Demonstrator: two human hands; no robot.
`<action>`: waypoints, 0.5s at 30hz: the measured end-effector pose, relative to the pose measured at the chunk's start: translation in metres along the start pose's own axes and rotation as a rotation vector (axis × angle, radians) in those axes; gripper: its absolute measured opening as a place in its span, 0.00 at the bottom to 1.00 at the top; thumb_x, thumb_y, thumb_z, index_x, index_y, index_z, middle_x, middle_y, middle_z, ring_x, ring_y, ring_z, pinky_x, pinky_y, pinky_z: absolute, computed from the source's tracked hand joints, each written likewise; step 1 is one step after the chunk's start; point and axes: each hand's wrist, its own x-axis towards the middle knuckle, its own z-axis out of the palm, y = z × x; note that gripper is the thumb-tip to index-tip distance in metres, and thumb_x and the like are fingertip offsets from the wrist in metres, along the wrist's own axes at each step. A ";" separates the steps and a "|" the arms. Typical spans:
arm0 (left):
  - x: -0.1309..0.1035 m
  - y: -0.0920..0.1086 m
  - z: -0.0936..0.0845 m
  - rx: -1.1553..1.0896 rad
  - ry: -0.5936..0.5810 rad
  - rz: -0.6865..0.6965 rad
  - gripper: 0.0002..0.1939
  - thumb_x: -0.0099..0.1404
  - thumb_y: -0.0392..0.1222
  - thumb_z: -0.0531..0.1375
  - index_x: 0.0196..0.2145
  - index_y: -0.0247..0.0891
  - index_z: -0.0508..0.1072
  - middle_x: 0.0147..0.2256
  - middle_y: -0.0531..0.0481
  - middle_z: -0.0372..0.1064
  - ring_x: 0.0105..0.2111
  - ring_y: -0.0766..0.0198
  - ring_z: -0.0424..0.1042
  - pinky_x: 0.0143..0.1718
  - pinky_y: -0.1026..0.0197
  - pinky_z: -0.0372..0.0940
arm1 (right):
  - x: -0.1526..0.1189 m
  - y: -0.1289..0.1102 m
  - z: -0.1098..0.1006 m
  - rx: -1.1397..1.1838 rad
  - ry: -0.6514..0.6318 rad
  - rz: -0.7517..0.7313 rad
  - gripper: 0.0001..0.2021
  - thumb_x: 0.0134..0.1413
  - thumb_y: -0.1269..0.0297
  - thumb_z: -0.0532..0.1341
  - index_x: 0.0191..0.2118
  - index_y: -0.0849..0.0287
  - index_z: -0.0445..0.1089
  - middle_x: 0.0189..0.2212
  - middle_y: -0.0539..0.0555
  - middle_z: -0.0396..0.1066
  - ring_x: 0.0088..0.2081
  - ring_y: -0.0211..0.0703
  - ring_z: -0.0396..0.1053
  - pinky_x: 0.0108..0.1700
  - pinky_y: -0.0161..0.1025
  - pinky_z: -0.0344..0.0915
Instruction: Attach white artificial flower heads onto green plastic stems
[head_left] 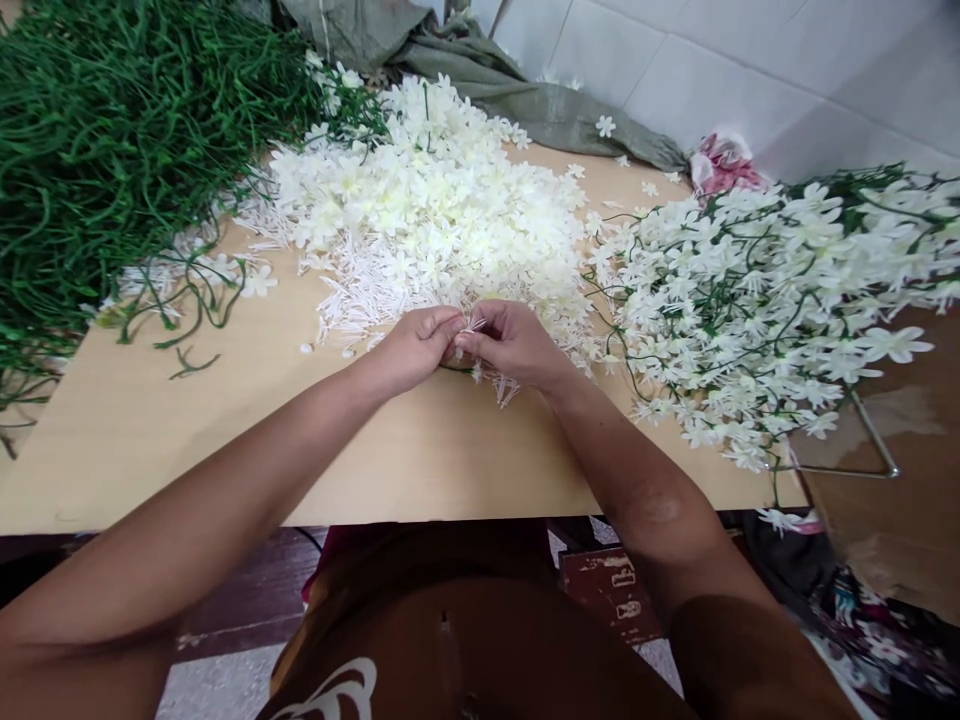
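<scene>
My left hand [421, 345] and my right hand [514, 340] meet over the table's middle, fingertips nearly touching. Thin white stamens [474, 325] stick out between the pinched thumb and finger of my right hand. My left hand is closed in a pinch, and a green plastic stem [454, 368] with small white flower parts curves out below its fingertips. How the stem sits in the fingers is mostly hidden. Just beyond both hands lies a big heap of white artificial flowers [450, 190], with loose white stamens [360, 290] along its near left side.
Green plastic stems [135, 130] are piled at the left, and a few loose ones [199, 300] lie on the wooden table [300, 450]. Assembled white flower sprays [720, 300] are heaped at the right, overhanging the edge near a metal rod [874, 430]. Grey-green cloth [555, 115] runs along the tiled wall.
</scene>
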 end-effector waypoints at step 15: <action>0.002 -0.005 -0.001 -0.158 0.053 -0.063 0.27 0.55 0.67 0.60 0.28 0.36 0.70 0.22 0.54 0.60 0.19 0.71 0.58 0.22 0.66 0.53 | -0.040 -0.056 -0.060 -0.334 0.386 -0.267 0.23 0.46 0.42 0.67 0.24 0.58 0.63 0.20 0.45 0.61 0.22 0.31 0.56 0.26 0.34 0.55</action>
